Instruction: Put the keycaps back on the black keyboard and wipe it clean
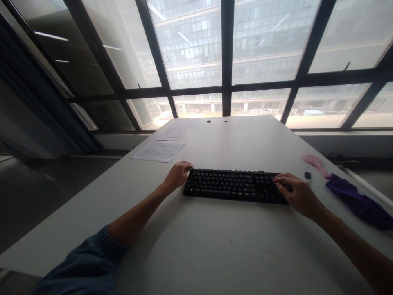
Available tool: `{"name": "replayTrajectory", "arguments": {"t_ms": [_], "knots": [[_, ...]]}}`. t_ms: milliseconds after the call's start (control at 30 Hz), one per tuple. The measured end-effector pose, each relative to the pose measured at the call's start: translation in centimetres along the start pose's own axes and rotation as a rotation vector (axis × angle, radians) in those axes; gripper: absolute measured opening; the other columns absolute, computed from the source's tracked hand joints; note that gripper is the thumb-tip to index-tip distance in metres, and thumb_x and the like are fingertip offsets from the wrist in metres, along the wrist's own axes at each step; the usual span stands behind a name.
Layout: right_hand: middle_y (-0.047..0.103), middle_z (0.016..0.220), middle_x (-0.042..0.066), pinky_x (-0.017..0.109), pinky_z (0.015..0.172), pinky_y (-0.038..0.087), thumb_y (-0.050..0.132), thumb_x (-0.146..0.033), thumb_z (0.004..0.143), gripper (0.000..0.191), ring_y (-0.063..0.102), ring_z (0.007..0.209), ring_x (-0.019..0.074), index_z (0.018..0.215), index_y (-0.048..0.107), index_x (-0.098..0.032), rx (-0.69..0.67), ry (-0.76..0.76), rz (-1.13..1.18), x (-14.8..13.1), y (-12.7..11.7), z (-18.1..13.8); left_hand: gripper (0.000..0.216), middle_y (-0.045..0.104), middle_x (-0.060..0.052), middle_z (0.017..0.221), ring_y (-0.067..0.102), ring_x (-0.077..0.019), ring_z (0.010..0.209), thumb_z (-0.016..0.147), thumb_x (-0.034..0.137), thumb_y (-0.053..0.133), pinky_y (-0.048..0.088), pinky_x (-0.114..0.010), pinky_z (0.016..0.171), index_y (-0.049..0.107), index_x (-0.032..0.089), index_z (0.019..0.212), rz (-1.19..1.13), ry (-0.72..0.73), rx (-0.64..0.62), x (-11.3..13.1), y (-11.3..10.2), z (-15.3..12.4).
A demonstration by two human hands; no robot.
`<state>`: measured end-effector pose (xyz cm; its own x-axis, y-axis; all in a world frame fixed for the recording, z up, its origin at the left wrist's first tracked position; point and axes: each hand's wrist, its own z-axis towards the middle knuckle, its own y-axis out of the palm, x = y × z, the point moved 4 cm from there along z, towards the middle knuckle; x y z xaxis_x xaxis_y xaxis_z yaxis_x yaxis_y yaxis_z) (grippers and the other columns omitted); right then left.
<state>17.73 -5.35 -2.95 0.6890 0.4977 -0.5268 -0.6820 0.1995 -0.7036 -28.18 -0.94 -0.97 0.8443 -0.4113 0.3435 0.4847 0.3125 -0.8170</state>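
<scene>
A black keyboard (233, 185) lies flat near the middle of a white table (215, 246). My left hand (178, 174) curls round the keyboard's left end, fingers closed on its far left corner. My right hand (294, 192) lies over the keyboard's right end, fingers bent down onto the keys and the edge there. Both forearms reach in from the near edge; the left one wears a dark blue sleeve pushed up.
Printed paper sheets (158, 150) lie at the table's back left. On the right are a pink hairbrush (315, 164), a small black object (307, 175) and a purple cloth (359, 200). Large windows (227, 61) stand behind the table.
</scene>
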Motion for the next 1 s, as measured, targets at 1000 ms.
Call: {"name": "replayTrajectory", "arguments": {"t_ms": [1000], "knots": [[0.070,0.111,0.008,0.043,0.098,0.051,0.054,-0.032,0.092,0.019,0.066,0.105,0.0271,0.095,0.070,-0.022,-0.018,-0.002,-0.009,0.0,0.1,0.0,0.032,0.072,-0.007,0.118,0.061,-0.0239,0.109,0.095,0.014,0.048,0.051,-0.041,0.102,0.076,0.019,0.109,0.092,0.167,-0.002,3.7,0.6,-0.4]]}}
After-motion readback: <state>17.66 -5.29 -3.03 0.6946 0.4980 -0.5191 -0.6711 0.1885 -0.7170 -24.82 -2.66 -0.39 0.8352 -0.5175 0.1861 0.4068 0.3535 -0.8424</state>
